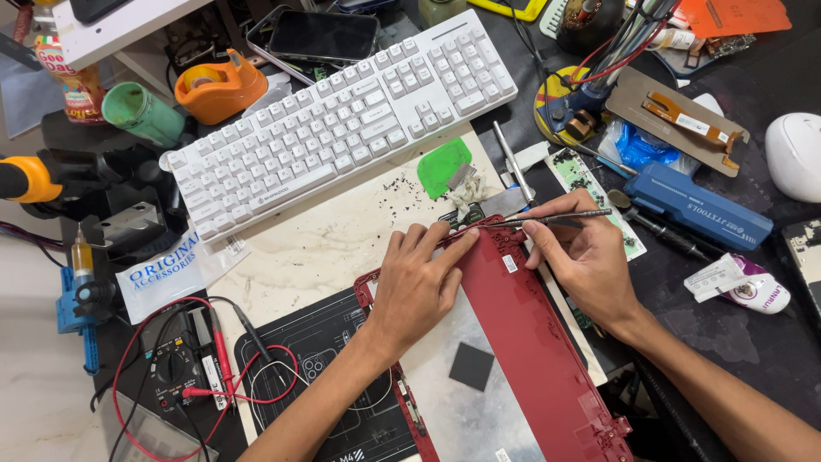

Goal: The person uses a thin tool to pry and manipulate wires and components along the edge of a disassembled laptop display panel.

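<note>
With my left hand pressed flat on the red laptop casing at table centre, my right hand pinches slim metal tweezers working its 12 o'clock corner; the following move apparently requires steady, gentle prying.

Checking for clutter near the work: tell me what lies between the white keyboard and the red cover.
In the head view, between the white keyboard and the red cover lie a green plastic card, a crumpled scrap and dark specks.

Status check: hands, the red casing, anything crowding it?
Left hand pressing down on red casing. Right hand gripping thin metal tool at its top edge. White keyboard close above, apart.
</note>
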